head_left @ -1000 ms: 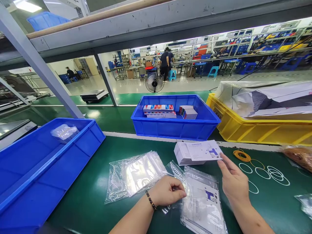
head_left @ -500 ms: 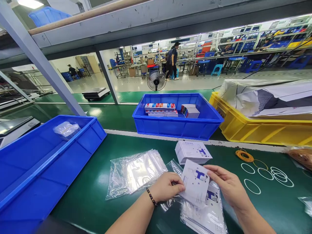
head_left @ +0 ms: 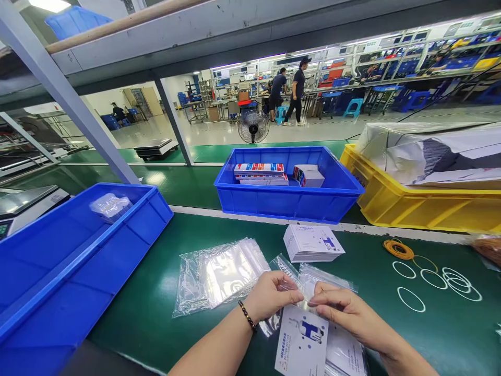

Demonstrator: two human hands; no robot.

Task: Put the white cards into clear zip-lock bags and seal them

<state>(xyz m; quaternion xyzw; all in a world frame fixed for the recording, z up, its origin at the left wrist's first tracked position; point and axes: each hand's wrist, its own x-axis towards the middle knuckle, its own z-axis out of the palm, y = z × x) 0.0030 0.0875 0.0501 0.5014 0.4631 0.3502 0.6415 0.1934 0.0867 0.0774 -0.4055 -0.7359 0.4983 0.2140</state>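
My left hand is closed in a pinch on the edge of a clear zip-lock bag. Its fingertips meet those of my right hand, whose thumb and forefinger are pinched at the same bag's edge. Just below the right fingers, a white printed card with a purple picture slants over the packed cards; whether that hand also grips its top corner I cannot tell. Under my right hand lie bagged cards. A neat card stack stands beyond the hands, and flat clear bags lie to the left.
Blue bins stand at the left and the back; the back one holds printed boxes. A yellow bin is at back right. White rings and yellow rubber bands lie at the right. People stand beyond a fan.
My right hand took a card off the stack and brought it down and left to the bag. Its fingers now meet my left hand, which has stayed at the bag. A person behind walked right.
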